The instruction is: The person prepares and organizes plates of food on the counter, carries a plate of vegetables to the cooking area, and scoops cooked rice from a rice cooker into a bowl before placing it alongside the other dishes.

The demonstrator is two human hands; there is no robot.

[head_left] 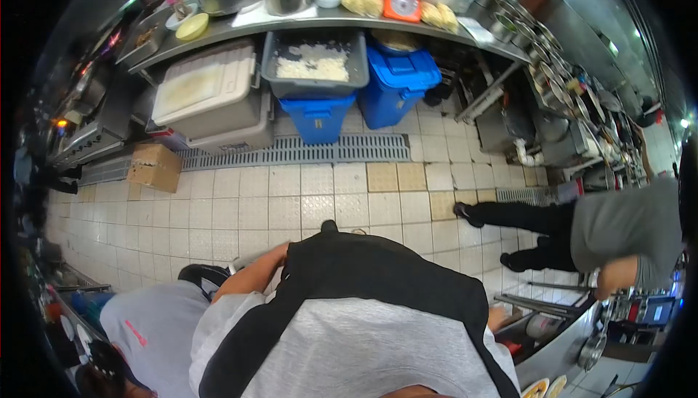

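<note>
Can't tell if your grip's wide, narrow or holding anything, neither left hand nor right hand shows. Your left forearm [251,278] meets the black apron [385,271], bottom center of frame. Tbh, work with both out front, in sight.

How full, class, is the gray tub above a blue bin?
Partly filled: white bits lie in the gray tub, with dark bare surface showing behind them.
</note>
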